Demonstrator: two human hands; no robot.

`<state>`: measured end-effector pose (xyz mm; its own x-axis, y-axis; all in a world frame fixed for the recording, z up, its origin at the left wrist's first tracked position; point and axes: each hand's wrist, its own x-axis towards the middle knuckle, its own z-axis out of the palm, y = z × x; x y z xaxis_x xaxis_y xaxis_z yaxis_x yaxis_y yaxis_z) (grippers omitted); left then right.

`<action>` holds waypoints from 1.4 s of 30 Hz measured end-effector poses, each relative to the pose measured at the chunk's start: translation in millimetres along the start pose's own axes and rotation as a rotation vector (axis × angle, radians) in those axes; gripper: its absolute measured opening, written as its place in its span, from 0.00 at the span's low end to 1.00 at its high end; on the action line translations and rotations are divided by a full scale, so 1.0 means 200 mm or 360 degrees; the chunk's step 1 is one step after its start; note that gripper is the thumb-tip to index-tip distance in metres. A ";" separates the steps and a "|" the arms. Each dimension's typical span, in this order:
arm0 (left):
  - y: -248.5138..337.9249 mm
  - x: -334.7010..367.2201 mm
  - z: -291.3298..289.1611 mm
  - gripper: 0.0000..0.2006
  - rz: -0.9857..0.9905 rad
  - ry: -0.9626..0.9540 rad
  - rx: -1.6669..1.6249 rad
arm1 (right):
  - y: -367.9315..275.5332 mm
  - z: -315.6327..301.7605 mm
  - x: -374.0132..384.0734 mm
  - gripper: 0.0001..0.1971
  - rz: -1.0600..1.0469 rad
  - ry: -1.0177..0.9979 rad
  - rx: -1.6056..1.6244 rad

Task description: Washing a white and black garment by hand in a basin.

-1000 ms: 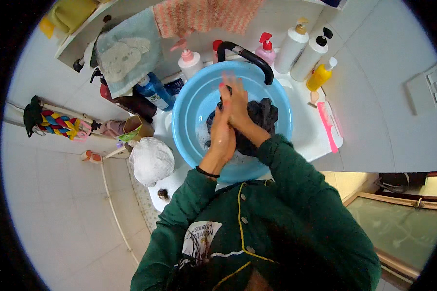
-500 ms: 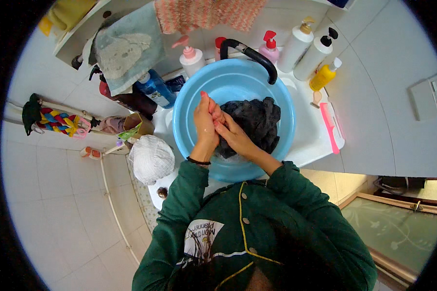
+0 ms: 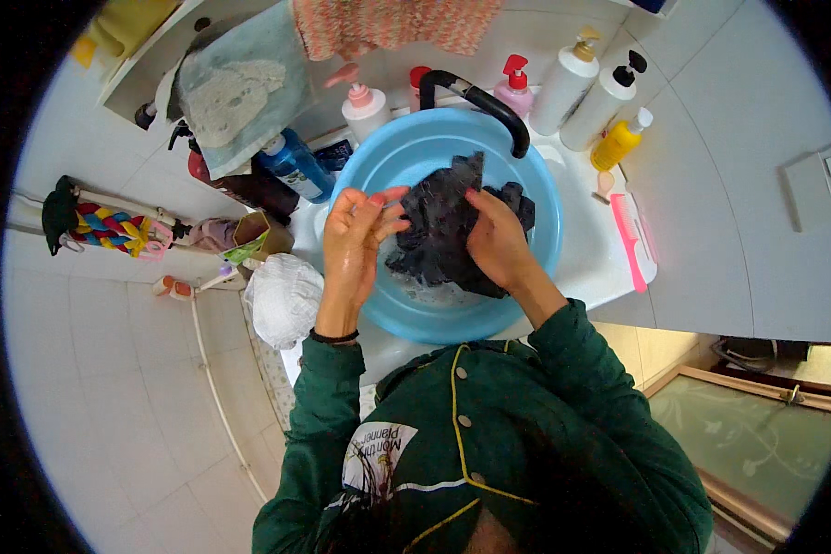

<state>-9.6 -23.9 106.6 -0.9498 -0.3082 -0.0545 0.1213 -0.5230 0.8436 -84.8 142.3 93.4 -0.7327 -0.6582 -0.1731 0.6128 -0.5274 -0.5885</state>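
Observation:
A light blue plastic basin (image 3: pixel 543 249) sits in the white washbasin, with a dark, wet cloth (image 3: pixel 441 231) bunched inside it. My right hand (image 3: pixel 500 242) grips the cloth's right side, thumb on top, and part of the fabric is lifted toward the tap. On the other side, my left hand (image 3: pixel 353 242) is open, palm turned up and fingers apart, its fingertips at the cloth's left edge. Whether those fingertips touch the fabric is hard to tell. Suds and water (image 3: pixel 429 291) show below the cloth.
A black tap (image 3: pixel 480 106) arches over the basin's far rim. Pump bottles, including a white one (image 3: pixel 564 88), and a yellow bottle (image 3: pixel 616 143) line the back. A pink comb (image 3: pixel 628 242) lies at right. At left are a blue bottle (image 3: pixel 295 166) and white bundled fabric (image 3: pixel 284 300).
My hands were together over the basin and have come apart. The right one has taken hold of the dark cloth and raised part of it; the left has moved left and opened.

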 end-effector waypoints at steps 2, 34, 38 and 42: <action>-0.01 0.00 0.03 0.08 0.0027 -0.0012 0.0147 | -0.01 0.02 -0.01 0.13 0.0018 -0.0048 0.0022; -0.29 0.02 0.32 0.16 0.0081 0.0909 -0.0151 | 0.12 0.13 0.20 0.18 -0.0895 0.0256 -0.2605; -0.32 0.05 0.16 0.15 -0.0087 0.0594 -0.0627 | 0.26 0.10 0.10 0.17 -0.1322 0.0140 -0.2402; -0.26 0.03 0.13 0.18 -0.0087 0.0470 0.0594 | 0.10 -0.18 0.21 0.19 -0.0795 0.0300 -0.2614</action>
<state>-28.5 23.3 76.6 -0.8228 -0.5290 -0.2078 -0.0897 -0.2401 0.9666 -115.0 123.4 45.4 -0.8382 -0.4843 0.2507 -0.4973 0.4902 -0.7159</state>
